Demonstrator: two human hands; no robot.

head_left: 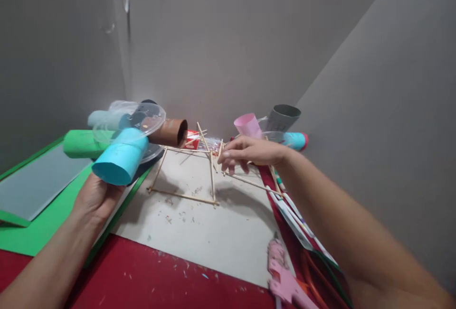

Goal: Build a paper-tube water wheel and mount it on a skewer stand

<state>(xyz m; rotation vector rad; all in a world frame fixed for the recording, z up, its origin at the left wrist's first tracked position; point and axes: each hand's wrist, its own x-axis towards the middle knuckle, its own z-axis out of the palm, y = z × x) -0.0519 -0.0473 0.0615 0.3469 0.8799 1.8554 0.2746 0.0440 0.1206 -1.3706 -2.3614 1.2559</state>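
My left hand [101,197] holds up a wheel-like assembly from below, its fingers mostly hidden behind a light-blue paper tube [123,154]. Green [85,144] and brown [166,132] tubes also stick out around its clear plastic disc [156,114]. My right hand [245,152] is over the right part of the white board, fingers curled and closed at the left side of a thin wooden stick frame [251,182]. Left of it, a square stick frame [183,196] lies on the board.
A pink glue gun [281,271] lies at the front right of the white board [188,233]. Behind my right hand are pink [248,125], grey [283,118] and blue [294,140] tubes. Green sheets [53,219] lie at left on the red surface [149,271]. Grey walls stand behind.
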